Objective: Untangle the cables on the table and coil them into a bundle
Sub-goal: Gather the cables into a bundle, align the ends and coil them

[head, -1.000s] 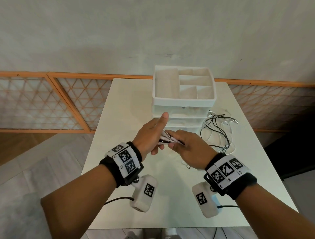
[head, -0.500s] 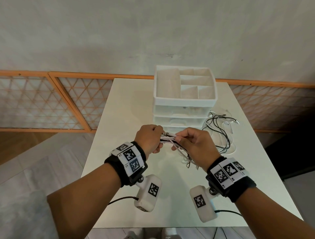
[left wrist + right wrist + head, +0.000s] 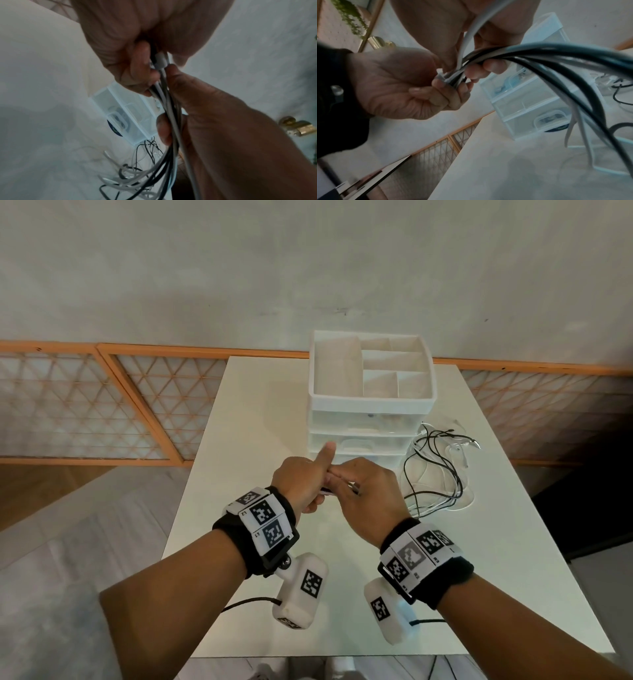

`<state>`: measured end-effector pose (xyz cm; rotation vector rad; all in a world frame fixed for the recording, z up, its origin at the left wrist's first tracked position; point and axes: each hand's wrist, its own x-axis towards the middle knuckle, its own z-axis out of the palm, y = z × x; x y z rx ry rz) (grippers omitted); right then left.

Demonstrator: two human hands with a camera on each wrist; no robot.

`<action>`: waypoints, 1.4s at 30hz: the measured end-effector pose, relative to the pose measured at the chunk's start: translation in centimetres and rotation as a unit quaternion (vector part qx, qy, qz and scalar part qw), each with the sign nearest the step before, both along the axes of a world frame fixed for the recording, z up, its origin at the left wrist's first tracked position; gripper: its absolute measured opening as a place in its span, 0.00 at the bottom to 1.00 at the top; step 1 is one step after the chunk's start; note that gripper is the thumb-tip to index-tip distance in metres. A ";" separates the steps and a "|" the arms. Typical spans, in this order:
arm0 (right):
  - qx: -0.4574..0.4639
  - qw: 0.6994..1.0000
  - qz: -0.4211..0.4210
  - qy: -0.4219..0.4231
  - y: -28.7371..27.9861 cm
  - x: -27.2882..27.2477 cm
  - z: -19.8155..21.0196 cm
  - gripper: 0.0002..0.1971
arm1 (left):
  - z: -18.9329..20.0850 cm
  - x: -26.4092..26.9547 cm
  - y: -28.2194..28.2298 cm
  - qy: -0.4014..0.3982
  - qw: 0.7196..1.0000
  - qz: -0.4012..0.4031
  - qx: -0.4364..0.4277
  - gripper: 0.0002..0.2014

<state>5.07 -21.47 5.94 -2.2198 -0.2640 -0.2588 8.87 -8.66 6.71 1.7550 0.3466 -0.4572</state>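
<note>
Both hands up over the table [image 3: 260,412], left hand [image 3: 301,484] curled round the gathered cables [image 3: 169,108], right hand [image 3: 368,494] pinching them just beside; best keep the ends clamped and feed slack evenly from the loose tangle [image 3: 435,470] beside the drawer organizer [image 3: 370,409].
</note>
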 end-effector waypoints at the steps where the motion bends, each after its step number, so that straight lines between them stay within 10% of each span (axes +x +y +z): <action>1: -0.004 1.000 0.027 -0.001 0.0 -0.2 0.1 0.07 | -0.1 0.1 0.1 -0.015 1.000 0.009 0.012 0.26; 4: -0.026 0.987 0.068 0.141 -1.3 -0.2 0.6 0.24 | 0.4 0.7 0.9 -0.032 0.998 0.046 0.009 0.13; 7: 0.006 0.965 0.050 0.256 -3.4 0.4 0.4 0.13 | 1.4 0.9 1.7 -0.033 0.999 -0.007 -0.035 0.08; 10: -0.007 0.974 0.017 0.228 -4.5 0.8 0.0 0.19 | 1.7 0.8 2.1 -0.015 0.995 -0.093 -0.012 0.13; 14: -0.014 0.976 0.021 0.218 -4.4 1.0 0.3 0.12 | 3.2 1.6 2.0 -0.196 0.924 -0.164 0.283 0.20; 17: -0.028 0.981 0.047 0.188 -3.9 1.2 1.0 0.07 | 5.0 1.1 0.1 -0.305 0.893 -0.237 0.230 0.22; 22: 0.066 0.989 0.051 0.119 -3.6 1.4 1.7 0.11 | 2.9 0.3 -0.8 -0.228 0.849 -0.376 0.295 0.43; 25: 0.151 0.968 0.064 0.189 -5.9 1.2 0.6 0.14 | 4.3 0.8 0.2 -0.223 0.857 -0.349 0.307 0.38; 28: 0.052 0.972 0.015 0.227 -8.7 1.5 -1.2 0.13 | 6.2 0.8 0.7 -0.201 0.877 -0.359 0.249 0.28; 32: -0.077 0.992 -0.101 0.009 -10.4 3.2 -0.5 0.11 | 5.7 0.7 0.8 -0.192 0.837 -0.410 0.308 0.23; 35: -0.114 0.965 -0.163 -0.168 -11.5 3.8 1.6 0.09 | 5.8 2.2 1.6 -0.220 0.864 -0.319 0.320 0.24; 42: -0.369 0.876 -0.133 0.280 -15.1 2.0 -6.3 0.16 | 8.4 4.0 2.3 -0.263 0.949 -0.162 0.054 0.19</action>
